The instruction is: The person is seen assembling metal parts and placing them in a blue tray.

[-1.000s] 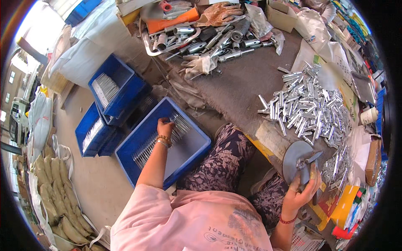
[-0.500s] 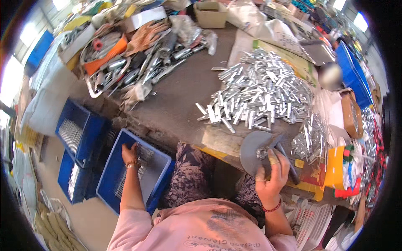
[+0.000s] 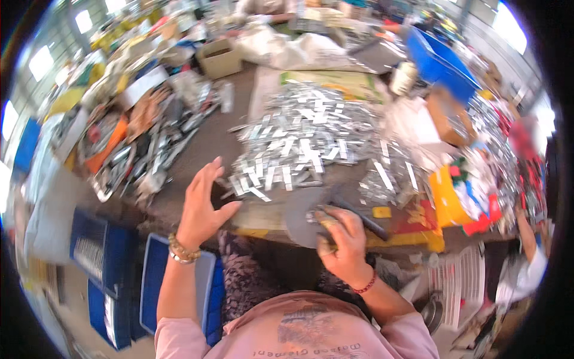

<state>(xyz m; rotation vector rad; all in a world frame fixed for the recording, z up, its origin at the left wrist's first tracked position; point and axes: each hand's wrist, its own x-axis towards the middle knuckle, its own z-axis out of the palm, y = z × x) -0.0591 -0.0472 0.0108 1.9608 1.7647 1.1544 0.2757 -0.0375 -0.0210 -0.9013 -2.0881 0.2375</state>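
My left hand is lifted over the table's near edge, its thumb and fingers apart and nothing in them. It is nearest to the left side of a heap of short, shiny silver metal pieces. My right hand rests at a round grey disc on the near edge, fingers curled down over its middle. Whatever those fingers pinch is hidden, though small bits of metal show beside them. A dark bar or handle slants away behind that hand.
A blue bin stands low at left, beside stacked blue bins. Mixed metal scrap and an orange piece lie at the table's left. A cardboard box sits behind. At right are a yellow box and another person's arm.
My left hand has come up out of the blue bin to the table beside the metal heap. My right hand stays at the disc. The whole view has swung to the right.
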